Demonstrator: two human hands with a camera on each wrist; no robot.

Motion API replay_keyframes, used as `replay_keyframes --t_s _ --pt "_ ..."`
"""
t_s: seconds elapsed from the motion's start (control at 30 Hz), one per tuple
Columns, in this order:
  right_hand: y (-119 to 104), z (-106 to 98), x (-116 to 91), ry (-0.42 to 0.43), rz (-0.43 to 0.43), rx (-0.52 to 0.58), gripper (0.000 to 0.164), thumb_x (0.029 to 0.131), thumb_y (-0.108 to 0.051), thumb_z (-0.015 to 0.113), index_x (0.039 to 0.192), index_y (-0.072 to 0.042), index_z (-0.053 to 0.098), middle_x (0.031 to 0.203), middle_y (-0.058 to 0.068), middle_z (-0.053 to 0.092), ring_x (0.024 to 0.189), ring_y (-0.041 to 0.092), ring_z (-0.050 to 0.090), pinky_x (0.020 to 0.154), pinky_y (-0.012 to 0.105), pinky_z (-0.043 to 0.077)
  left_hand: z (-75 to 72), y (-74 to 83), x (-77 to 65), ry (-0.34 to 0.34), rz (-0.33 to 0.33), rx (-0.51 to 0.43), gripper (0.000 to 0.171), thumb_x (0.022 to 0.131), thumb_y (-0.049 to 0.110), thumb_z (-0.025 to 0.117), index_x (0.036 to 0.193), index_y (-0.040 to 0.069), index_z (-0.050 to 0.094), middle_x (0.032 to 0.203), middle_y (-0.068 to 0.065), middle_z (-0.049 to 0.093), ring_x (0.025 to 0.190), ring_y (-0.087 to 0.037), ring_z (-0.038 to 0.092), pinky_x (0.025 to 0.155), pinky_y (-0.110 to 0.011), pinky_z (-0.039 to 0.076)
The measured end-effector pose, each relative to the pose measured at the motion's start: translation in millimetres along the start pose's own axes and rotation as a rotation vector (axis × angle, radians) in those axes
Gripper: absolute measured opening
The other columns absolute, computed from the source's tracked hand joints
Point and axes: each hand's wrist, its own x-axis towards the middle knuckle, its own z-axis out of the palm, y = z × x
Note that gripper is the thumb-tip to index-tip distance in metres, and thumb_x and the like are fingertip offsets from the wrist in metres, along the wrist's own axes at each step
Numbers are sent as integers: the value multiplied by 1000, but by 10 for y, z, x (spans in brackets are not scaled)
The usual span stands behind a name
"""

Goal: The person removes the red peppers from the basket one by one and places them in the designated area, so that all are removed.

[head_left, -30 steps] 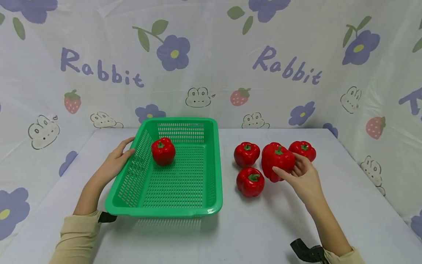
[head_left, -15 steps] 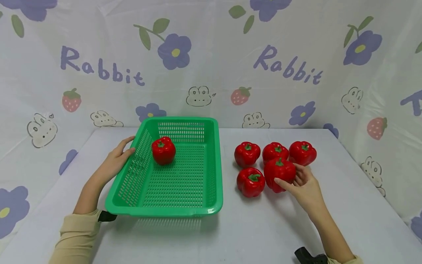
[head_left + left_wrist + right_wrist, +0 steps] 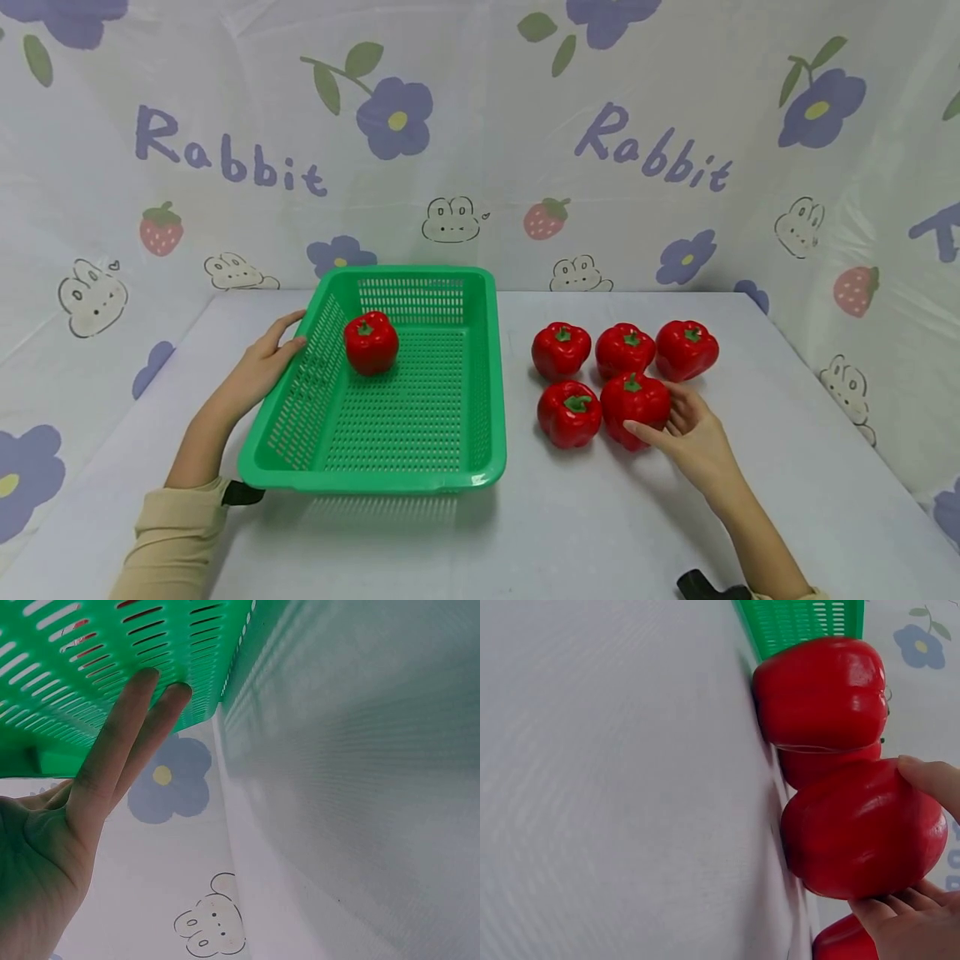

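My right hand [image 3: 693, 433] grips a glossy red bell pepper [image 3: 636, 408] with a green stem, thumb on one side and fingers on the other. In the right wrist view this bell pepper [image 3: 862, 829] is low at the table surface, close beside others. My left hand [image 3: 262, 367] holds the left rim of a green plastic basket [image 3: 498, 375]. In the left wrist view, two straight fingers [image 3: 124, 731] lie against the basket's slotted outer wall, while the thumb is mostly hidden. One red bell pepper [image 3: 372, 343] sits inside the basket towards its back left.
Right of the basket, a bell pepper [image 3: 570, 414] stands directly left of the held one. Behind them is a row of three: a left pepper [image 3: 561, 351], a middle pepper [image 3: 625, 348] and a right pepper [image 3: 686, 350]. A patterned cloth [image 3: 480, 133] hangs behind the white table [image 3: 555, 533].
My right hand has brought its bell pepper towards me and down, from over the back row to the front row beside another pepper. The left hand and basket stay in place.
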Motion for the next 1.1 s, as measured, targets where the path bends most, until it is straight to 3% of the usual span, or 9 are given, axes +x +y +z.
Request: replay_keyframes --t_s 0.27,0.5,0.77,1.1 --pt "61 -38 18 -32 -9 12 90 89 -33 72 155 -7 17 158 19 29 145 37 31 107 39 34 2 -8 7 -2 3 -1 61 106 43 31 158 18 14 131 -31 55 100 -32 66 90 -49 47" --pt "92 -80 -16 -60 -44 -40 90 87 -32 74 153 -7 19 156 20 33 143 41 32 107 45 35 2 -8 8 -1 -1 -5 61 106 43 31 158 18 14 129 -31 57 96 -28 67 87 -45 50" --pt "91 -89 -46 -93 -9 -104 97 86 -39 74 154 -2 16 156 24 29 143 43 29 108 47 35 -1 -8 6 1 -2 0 60 106 43 31 158 18 14 129 -31 57 95 -27 67 87 -46 49" --pt "79 -87 -53 -92 -36 -112 94 85 -39 74 154 -4 20 155 22 32 143 42 30 109 51 35 2 -3 0 0 -1 1 60 106 42 32 158 18 14 128 -30 58 92 -22 66 85 -41 49"
